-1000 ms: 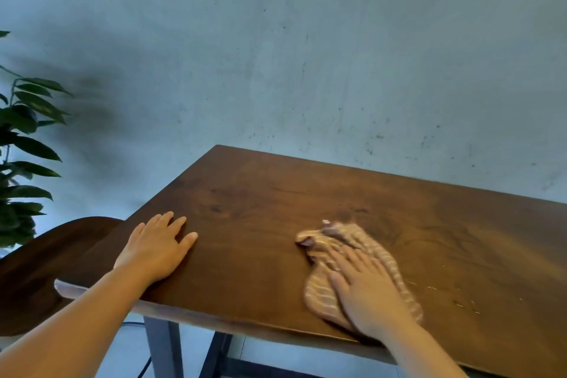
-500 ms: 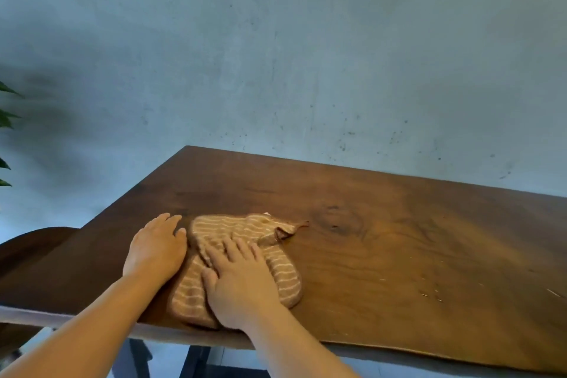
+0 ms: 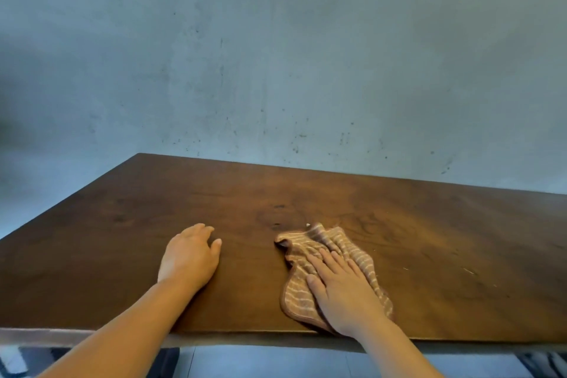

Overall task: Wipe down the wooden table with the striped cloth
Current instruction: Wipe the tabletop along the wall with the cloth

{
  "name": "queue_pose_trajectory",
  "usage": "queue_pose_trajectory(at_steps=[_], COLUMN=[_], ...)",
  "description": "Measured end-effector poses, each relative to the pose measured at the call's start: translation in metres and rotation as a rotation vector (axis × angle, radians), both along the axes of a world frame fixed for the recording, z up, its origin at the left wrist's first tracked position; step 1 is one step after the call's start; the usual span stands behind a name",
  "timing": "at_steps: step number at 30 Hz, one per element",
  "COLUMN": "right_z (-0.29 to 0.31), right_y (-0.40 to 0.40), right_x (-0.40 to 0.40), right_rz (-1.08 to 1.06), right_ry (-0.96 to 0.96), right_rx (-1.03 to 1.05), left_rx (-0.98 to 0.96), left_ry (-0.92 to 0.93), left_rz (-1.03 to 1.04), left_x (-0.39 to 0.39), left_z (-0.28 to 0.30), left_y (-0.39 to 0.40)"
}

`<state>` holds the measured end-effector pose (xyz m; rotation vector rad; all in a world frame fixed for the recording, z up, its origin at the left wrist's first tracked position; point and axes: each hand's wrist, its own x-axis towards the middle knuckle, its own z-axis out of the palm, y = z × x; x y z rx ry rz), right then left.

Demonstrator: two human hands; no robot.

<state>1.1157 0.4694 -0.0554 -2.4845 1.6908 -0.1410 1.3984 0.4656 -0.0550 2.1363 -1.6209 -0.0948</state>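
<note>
Wall (image 3: pixel 276 55) – grey, scuffed, fills the top half, beyond both hands. Table (image 3: pixel 445 239) next: dark wood, runs w/ its long axis left-right under both hands, near edge just at the wrists. Far more bare top lies to the right of the R hand than between the two hands.

Cloth (image 3: pixel 334 258) – tan w/ pale stripes, bunched, sits under the R hand near the front edge, long axis running away from the person and a bit left. Well apart from the L hand, so R is the nearer one by far.

L hand (image 3: pixel 188 256): flat on bare wood, fingers straight, holds nothing – looks like a brace. R hand (image 3: pixel 343 288): palm down, fingers spread straight, pressing the cloth, not pinching it.

Smallest: pale crumbs (image 3: pixel 469 271) right of the R hand. Prob next sweep goes that way.
</note>
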Motion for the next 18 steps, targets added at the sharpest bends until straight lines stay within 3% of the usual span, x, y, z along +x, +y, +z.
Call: queue_pose_trajectory(at_steps=[5,10,14,18], right_z=[-0.003,0.000,-0.014,-0.047], right_y=[0.000,-0.005,-0.014,-0.030], right_x=[-0.037,-0.042,-0.043,-0.046], right_rz=[-0.136,-0.224,-0.267,-0.137], right_ry=[0.013,-0.020,-0.004,-0.084], right_rx=[0.015,0.081,-0.087,-0.228], left_rx=[0.007,-0.085,-0.120,-0.111], left_ry=[-0.034,-0.050,0.085,0.033], left_rz=[-0.143,-0.121,-0.194,-0.311], left_x=[-0.021,-0.038,-0.091,-0.135], left_z=[0.000,0.007,0.013,0.017], left_y=[-0.001,-0.013,-0.055,-0.110])
